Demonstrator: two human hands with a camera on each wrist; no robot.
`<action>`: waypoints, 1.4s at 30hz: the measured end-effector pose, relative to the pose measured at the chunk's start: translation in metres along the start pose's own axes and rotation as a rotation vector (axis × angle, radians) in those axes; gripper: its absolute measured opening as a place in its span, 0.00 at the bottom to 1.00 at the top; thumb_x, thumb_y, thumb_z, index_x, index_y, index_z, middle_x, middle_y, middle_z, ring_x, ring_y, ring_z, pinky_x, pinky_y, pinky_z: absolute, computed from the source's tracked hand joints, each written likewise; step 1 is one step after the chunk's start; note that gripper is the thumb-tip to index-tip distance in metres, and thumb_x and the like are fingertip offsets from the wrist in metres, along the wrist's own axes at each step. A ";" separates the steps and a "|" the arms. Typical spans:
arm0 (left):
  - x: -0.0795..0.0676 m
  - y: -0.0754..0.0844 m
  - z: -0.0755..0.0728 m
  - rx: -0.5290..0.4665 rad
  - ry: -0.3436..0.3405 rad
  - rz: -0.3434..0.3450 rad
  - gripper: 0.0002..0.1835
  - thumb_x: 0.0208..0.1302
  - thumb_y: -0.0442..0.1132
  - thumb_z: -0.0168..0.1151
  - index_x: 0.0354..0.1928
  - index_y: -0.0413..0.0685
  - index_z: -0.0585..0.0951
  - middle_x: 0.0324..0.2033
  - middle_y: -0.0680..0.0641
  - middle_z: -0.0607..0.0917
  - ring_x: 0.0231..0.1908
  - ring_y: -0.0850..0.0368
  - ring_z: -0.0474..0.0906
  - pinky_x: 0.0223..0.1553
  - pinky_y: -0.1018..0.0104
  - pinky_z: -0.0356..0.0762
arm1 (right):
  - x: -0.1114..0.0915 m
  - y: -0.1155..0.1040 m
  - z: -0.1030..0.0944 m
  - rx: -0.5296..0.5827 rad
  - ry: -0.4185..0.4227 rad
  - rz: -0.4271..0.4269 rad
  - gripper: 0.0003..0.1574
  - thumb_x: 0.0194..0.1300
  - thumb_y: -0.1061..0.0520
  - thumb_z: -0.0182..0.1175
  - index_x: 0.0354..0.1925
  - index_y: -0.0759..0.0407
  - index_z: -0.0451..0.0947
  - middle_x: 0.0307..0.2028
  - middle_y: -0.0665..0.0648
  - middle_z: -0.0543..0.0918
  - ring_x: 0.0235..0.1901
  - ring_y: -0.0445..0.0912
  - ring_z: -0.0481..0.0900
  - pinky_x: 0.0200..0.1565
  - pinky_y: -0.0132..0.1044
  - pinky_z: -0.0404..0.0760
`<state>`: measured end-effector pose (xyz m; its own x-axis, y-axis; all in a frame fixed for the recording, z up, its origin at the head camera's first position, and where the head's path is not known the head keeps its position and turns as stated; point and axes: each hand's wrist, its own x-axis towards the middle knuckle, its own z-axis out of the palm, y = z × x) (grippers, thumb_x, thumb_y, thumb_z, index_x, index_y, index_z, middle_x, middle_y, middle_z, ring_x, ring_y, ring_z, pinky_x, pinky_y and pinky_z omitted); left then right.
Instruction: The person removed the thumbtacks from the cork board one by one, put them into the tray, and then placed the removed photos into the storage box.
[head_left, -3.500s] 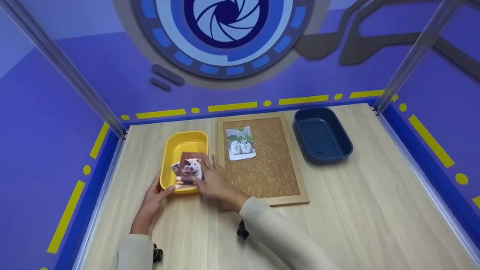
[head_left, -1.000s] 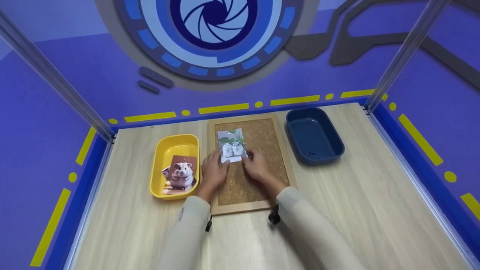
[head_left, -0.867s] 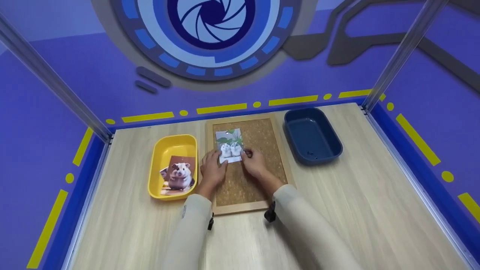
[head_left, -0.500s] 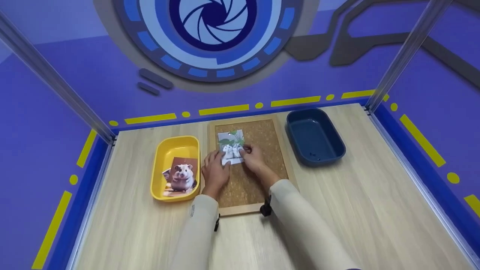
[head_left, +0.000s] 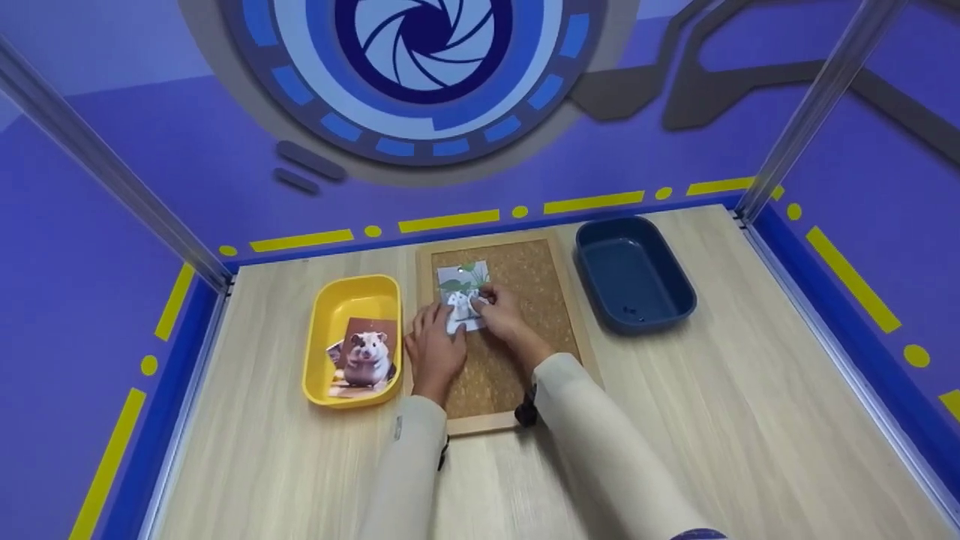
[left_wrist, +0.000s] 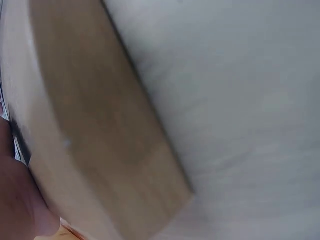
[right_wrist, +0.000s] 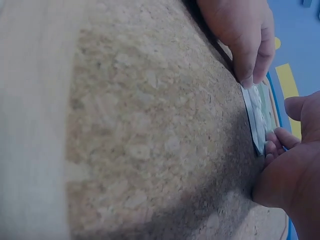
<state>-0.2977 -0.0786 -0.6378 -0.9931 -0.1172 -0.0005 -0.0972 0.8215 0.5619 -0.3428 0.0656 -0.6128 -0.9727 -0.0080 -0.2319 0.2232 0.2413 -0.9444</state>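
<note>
So the animal photo [head_left: 463,292] sits mid-frame on the corkboard [head_left: 526,270], long side running up-down; loose-fingered left hand [head_left: 436,349] touches its lower left, curled right hand [head_left: 504,313] covers its right edge, can't tell if it's pinching.

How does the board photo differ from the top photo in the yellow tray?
The board photo shows two white animals under green leaves; the tray photo shows one brown-and-white animal against brown.
The board photo lies on cork; the tray photo is inside the yellow tray.
The board photo has the left hand and right hand at its edges; the tray photo has neither.
Both lie picture side up.
</note>
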 end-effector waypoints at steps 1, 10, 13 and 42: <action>0.000 0.001 0.001 -0.006 0.006 -0.002 0.27 0.78 0.53 0.59 0.76 0.59 0.75 0.82 0.51 0.66 0.84 0.47 0.54 0.79 0.37 0.56 | 0.000 0.000 0.000 -0.006 0.003 0.003 0.26 0.78 0.56 0.60 0.69 0.64 0.75 0.63 0.63 0.81 0.62 0.53 0.78 0.69 0.49 0.78; 0.000 0.005 0.003 -0.030 0.038 0.008 0.27 0.76 0.52 0.62 0.73 0.57 0.78 0.81 0.52 0.70 0.83 0.48 0.58 0.79 0.38 0.58 | 0.009 0.001 -0.002 -0.061 0.034 -0.010 0.25 0.76 0.56 0.60 0.66 0.62 0.77 0.61 0.62 0.82 0.60 0.53 0.79 0.66 0.48 0.80; 0.000 0.006 0.005 -0.049 0.041 -0.004 0.30 0.76 0.51 0.62 0.77 0.57 0.74 0.81 0.51 0.70 0.83 0.48 0.57 0.81 0.37 0.56 | 0.012 -0.001 -0.002 -0.066 0.036 -0.018 0.23 0.77 0.57 0.60 0.66 0.63 0.77 0.60 0.63 0.82 0.59 0.53 0.79 0.64 0.47 0.80; -0.002 -0.001 -0.003 -0.052 0.042 -0.007 0.34 0.76 0.52 0.62 0.79 0.50 0.71 0.83 0.50 0.66 0.84 0.47 0.55 0.80 0.38 0.58 | 0.046 -0.016 0.025 -0.348 0.073 -0.001 0.27 0.75 0.54 0.61 0.70 0.52 0.77 0.64 0.55 0.84 0.67 0.53 0.78 0.75 0.52 0.70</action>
<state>-0.2958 -0.0810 -0.6360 -0.9886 -0.1474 0.0296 -0.0998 0.7904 0.6045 -0.3899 0.0373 -0.6139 -0.9777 0.0575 -0.2019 0.1993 0.5573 -0.8060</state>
